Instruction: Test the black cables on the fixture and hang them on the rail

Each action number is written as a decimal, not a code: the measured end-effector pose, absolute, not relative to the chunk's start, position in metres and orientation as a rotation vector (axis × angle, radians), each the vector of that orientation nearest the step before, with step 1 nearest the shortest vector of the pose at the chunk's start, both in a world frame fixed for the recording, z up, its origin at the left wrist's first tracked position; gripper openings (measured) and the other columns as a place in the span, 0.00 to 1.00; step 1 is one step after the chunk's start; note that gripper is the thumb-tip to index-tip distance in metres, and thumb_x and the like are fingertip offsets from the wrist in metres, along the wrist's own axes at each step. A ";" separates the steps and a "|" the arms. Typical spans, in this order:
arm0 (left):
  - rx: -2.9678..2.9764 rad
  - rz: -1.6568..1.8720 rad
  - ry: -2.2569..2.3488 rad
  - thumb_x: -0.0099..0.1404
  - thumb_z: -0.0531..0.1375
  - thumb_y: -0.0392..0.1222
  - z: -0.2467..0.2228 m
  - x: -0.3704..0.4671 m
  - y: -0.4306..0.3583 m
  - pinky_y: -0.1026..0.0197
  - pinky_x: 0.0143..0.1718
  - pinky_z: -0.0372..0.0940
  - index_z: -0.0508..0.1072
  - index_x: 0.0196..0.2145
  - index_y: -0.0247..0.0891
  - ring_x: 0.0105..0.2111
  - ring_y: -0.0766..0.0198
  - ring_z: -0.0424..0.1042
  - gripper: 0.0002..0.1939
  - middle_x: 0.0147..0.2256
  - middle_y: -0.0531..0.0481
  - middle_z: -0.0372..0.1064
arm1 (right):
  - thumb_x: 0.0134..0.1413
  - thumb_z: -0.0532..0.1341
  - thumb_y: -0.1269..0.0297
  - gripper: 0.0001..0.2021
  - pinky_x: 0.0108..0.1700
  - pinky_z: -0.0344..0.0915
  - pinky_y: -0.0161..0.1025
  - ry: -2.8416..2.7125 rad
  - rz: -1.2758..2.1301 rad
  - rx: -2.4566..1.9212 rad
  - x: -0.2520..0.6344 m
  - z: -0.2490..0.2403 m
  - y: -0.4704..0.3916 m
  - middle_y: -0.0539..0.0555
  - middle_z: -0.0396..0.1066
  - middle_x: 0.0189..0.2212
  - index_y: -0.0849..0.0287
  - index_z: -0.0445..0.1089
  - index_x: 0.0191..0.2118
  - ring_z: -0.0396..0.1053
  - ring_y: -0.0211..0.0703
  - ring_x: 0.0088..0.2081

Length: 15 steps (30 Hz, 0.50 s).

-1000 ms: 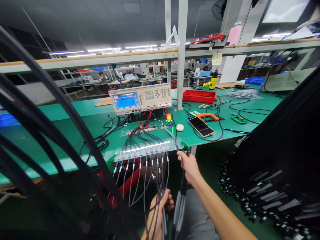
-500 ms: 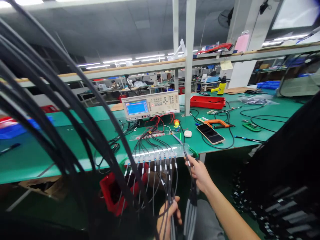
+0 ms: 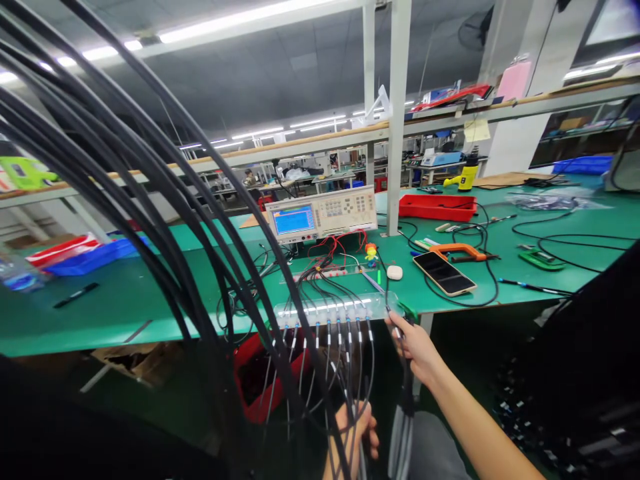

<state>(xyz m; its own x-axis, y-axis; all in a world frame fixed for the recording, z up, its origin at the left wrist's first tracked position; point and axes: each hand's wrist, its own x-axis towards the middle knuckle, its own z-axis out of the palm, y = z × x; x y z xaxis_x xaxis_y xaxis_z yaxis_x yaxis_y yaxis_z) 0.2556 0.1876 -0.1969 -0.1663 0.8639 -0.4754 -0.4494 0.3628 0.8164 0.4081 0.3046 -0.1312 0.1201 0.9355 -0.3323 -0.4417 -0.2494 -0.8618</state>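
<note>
A clear plastic strip (image 3: 320, 312) runs along the bench's front edge, with a row of cables plugged into it through blue-tipped connectors. At its right end, my right hand (image 3: 415, 341) is closed, thumb and fingers pinching a black cable (image 3: 388, 283) that belongs to a bundle hanging down. Below the strip, my left hand (image 3: 356, 427) curls around several grey cables with white labels (image 3: 349, 360); other cables cross in front of it and partly hide its fingers. Behind the strip stands a bench meter (image 3: 323, 215) with a lit blue screen, red and black leads running toward the strip.
Thick black cables (image 3: 165, 193) hang across the left foreground, and a dark cable mass (image 3: 575, 373) fills the lower right. A phone (image 3: 445, 273), an orange clamp (image 3: 463, 251) and a red tray (image 3: 437, 208) lie on the right. A red bin (image 3: 250, 393) sits below the bench.
The view has swung left, so the bench, meter and both hands appear farther right. Both hands keep their grips and stay at about the same spots by the strip.
</note>
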 end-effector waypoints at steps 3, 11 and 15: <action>0.478 1.222 1.212 0.33 0.73 0.60 -0.193 0.251 0.187 0.71 0.13 0.60 0.76 0.19 0.43 0.16 0.71 0.65 0.21 0.17 0.53 0.68 | 0.33 0.71 0.47 0.25 0.17 0.34 0.28 -0.593 1.427 -1.186 0.407 -0.132 0.308 0.42 0.56 0.14 0.66 0.72 0.32 0.42 0.23 0.14; 0.496 1.203 1.184 0.40 0.74 0.46 -0.168 0.244 0.184 0.70 0.21 0.67 0.79 0.28 0.41 0.22 0.69 0.69 0.15 0.20 0.54 0.70 | 0.42 0.65 0.50 0.17 0.17 0.37 0.30 -0.846 1.448 -1.200 0.408 -0.121 0.284 0.40 0.49 0.11 0.62 0.67 0.25 0.42 0.27 0.14; 0.473 1.233 1.217 0.44 0.73 0.42 -0.152 0.249 0.186 0.71 0.23 0.68 0.79 0.31 0.38 0.24 0.70 0.71 0.15 0.24 0.54 0.71 | 0.49 0.59 0.50 0.16 0.17 0.42 0.30 -1.017 1.601 -1.235 0.408 -0.133 0.249 0.43 0.56 0.13 0.59 0.64 0.26 0.53 0.30 0.15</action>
<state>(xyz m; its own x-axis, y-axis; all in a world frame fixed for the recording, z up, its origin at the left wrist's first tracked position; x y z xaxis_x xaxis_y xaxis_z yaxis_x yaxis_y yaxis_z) 0.2493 0.1856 -0.1520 -0.1378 0.8875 -0.4398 -0.4513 0.3390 0.8255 0.4077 0.2491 -0.1326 -0.1506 0.9461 -0.2866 -0.1430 -0.3077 -0.9407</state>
